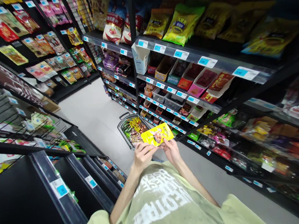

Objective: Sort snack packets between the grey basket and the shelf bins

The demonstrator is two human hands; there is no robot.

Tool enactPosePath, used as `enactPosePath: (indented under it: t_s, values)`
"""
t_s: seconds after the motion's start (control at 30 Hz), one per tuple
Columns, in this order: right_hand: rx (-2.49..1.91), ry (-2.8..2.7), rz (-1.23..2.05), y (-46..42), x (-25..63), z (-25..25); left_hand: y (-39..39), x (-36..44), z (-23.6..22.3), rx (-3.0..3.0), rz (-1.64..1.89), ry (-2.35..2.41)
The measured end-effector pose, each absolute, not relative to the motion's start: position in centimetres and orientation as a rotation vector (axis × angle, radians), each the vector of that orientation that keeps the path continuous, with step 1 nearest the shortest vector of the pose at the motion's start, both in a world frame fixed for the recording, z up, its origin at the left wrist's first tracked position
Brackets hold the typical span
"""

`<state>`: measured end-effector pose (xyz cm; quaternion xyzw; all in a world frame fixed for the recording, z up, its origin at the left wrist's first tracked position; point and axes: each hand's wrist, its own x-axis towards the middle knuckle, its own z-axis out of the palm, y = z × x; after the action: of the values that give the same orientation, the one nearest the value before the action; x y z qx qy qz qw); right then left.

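A flat yellow snack packet (157, 134) with a picture of food on its front is held in front of my chest. My left hand (143, 154) grips its lower left edge, fingers folded over it. On the lower right edge, my right hand (171, 150) pinches the packet between thumb and fingers. Just beyond the packet, a dark shopping basket (122, 132) stands on the floor, filled with several packaged snacks. The packet and my hands overlap the basket's right side in view, hiding part of it.
Shelves with bagged snacks (182, 23) and small boxes (198, 80) rise at the right. At the left are a shelf edge (58, 187) and a wire rack (20, 114). The pale aisle floor (85, 104) runs between them toward hanging packets (14, 54) at the back.
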<state>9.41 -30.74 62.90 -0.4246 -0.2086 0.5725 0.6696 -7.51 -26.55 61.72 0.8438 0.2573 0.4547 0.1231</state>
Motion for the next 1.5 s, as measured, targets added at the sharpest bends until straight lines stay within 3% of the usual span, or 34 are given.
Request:
enactPosePath:
  t_s: [1.5]
  values:
    - [-0.931, -0.461, 1.16, -31.36, 9.86, 62.51, -26.35, -7.04, 62.66, 2.434, 1.51, 0.766]
